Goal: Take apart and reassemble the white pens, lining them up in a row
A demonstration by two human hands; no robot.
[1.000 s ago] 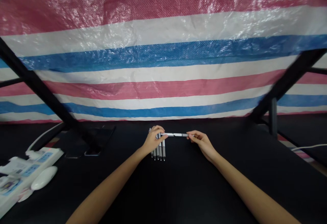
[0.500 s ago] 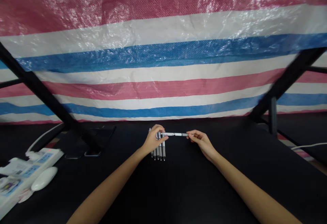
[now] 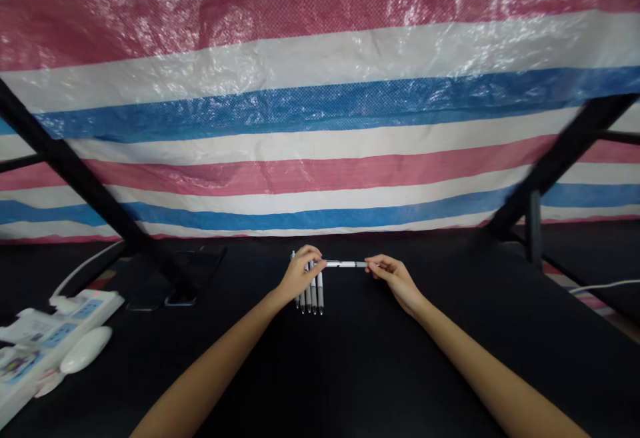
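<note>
A white pen [image 3: 349, 265] with a grey grip is held level between my two hands, above the black table. My left hand [image 3: 300, 275] pinches its left end, the clip side, between thumb and fingers. At the other end, the thumb and fingertips of my right hand [image 3: 393, 275] close on the grey grip and cover the tip. Several similar pens [image 3: 314, 295] lie side by side on the table, their grey grips toward me. My left hand is over their far ends and hides part of them.
To the left lies a white power strip [image 3: 65, 331] with plugs in it, and a white computer mouse [image 3: 87, 350] beside it. A dark phone-like slab [image 3: 181, 299] rests near the left black frame leg [image 3: 115, 215]. A striped plastic sheet [image 3: 320, 178] hangs behind the table.
The pen has turned a little about its length, and its clip shows differently. My left thumb has shifted slightly on its end; my right hand has stayed in place.
</note>
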